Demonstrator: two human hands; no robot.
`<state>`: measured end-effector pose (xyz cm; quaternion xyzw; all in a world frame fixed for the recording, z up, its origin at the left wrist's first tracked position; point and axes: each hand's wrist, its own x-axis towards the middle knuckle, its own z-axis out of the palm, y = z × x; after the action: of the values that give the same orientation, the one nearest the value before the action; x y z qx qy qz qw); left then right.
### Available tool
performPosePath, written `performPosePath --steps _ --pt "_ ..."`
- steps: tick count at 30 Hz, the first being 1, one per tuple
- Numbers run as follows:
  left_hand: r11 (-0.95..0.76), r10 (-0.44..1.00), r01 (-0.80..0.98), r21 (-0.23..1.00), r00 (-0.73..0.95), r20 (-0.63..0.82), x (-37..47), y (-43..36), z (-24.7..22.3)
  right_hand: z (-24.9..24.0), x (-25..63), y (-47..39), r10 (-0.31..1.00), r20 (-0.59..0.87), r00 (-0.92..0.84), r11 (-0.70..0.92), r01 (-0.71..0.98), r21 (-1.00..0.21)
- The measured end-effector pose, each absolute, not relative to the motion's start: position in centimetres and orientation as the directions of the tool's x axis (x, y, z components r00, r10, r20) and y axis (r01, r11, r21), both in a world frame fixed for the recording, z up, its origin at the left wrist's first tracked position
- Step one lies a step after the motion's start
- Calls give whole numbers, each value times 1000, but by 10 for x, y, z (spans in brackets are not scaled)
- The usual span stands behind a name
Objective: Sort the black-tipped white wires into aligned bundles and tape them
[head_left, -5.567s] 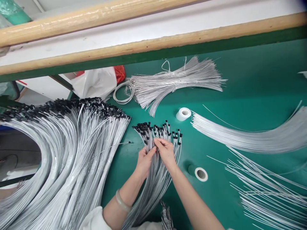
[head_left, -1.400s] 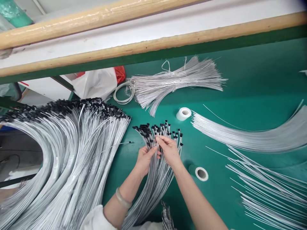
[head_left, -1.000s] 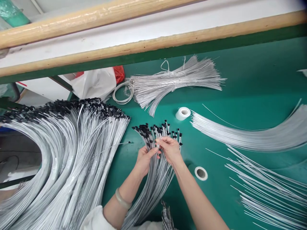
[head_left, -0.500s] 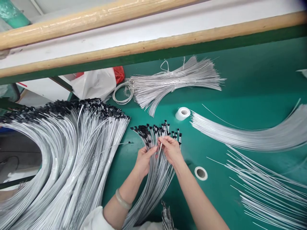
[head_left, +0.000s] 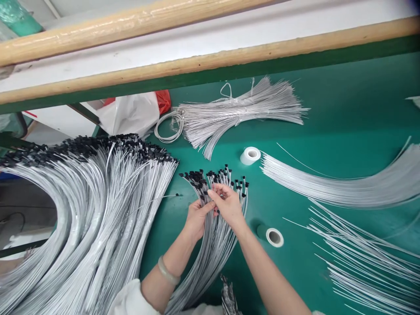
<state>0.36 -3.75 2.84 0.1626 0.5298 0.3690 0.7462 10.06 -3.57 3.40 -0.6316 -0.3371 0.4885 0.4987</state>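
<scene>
Black-tipped wires (head_left: 214, 245) run partly hidden behind the right hand (head_left: 230, 207).

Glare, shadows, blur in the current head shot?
Head view: pale highlights streak the glossy tan upper wooden rail; flat green tabletop darkens toward the back; curved bundle of thin white wires looks smeared near the right edge; held black-tipped grey wires partly blend together.
</scene>
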Motion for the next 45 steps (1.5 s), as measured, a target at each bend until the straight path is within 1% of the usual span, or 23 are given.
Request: performPosePath --steps 2,3,5,9,12,14,16,18,19,21,24,26,27,28,29,31,33,35,37,42,45 --pt "677 722 -377 633 173 -670 4 -38 30 38 99 -33 894 -399 202 -343 -261 -902" --pt "682 719 -371 630 182 -671 4 -38 31 39 99 -32 885 -426 185 -353 -329 -876" --pt "691 714 -362 626 204 -670 4 -37 32 40 101 -32 875 -446 188 -344 -409 -846" --pt "696 711 -371 615 236 -662 4 -38 35 39 102 -33 873 -449 191 -329 -450 -830" --pt "702 704 -383 600 247 -666 4 -38 35 30 104 -33 884 -415 216 -296 -430 -853" --pt "704 697 -398 589 227 -680 3 -38 35 20 110 -32 888 -373 268 -260 -377 -889" --pt "703 688 -401 587 179 -703 2 -37 34 6 117 -33 875 -319 363 -240 -247 -939" --pt "700 686 -397 594 142 -713 0 -36 32 -7 126 -34 847 -245 472 -280 3 -960" --pt "699 688 -395 597 140 -712 0 -35 32 -13 129 -36 834 -206 512 -313 132 -941" --pt "697 695 -394 599 167 -699 -1 -35 31 -21 133 -40 815 -154 559 -373 303 -877" --pt "698 702 -388 602 204 -682 -1 -37 30 -18 130 -45 797 -41 602 -366 429 -826" --pt "700 701 -382 603 209 -682 1 -38 29 -5 124 -46 798 70 599 -300 496 -815" --pt "704 698 -379 601 211 -685 1 -38 28 3 120 -45 813 95 574 -252 494 -832" --pt "708 694 -377 598 213 -687 2 -39 28 11 116 -44 840 77 537 -206 448 -870" --pt "709 693 -379 595 217 -688 3 -39 27 19 113 -42 872 27 489 -176 364 -915" --pt "701 701 -392 596 226 -676 4 -40 26 32 108 -38 924 -125 362 -182 127 -975" --pt "690 712 -404 600 234 -662 4 -40 26 38 104 -36 925 -273 266 -257 -93 -962" --pt "693 710 -399 601 234 -664 3 -40 27 40 103 -35 899 -368 236 -317 -226 -921" --pt "703 700 -387 597 228 -677 3 -40 29 38 104 -35 880 -415 230 -345 -291 -892" --pt "705 699 -389 593 238 -674 4 -40 32 33 107 -37 874 -437 211 -345 -364 -865" --pt "691 712 -409 596 245 -658 4 -41 33 29 109 -36 887 -394 240 -295 -362 -884"
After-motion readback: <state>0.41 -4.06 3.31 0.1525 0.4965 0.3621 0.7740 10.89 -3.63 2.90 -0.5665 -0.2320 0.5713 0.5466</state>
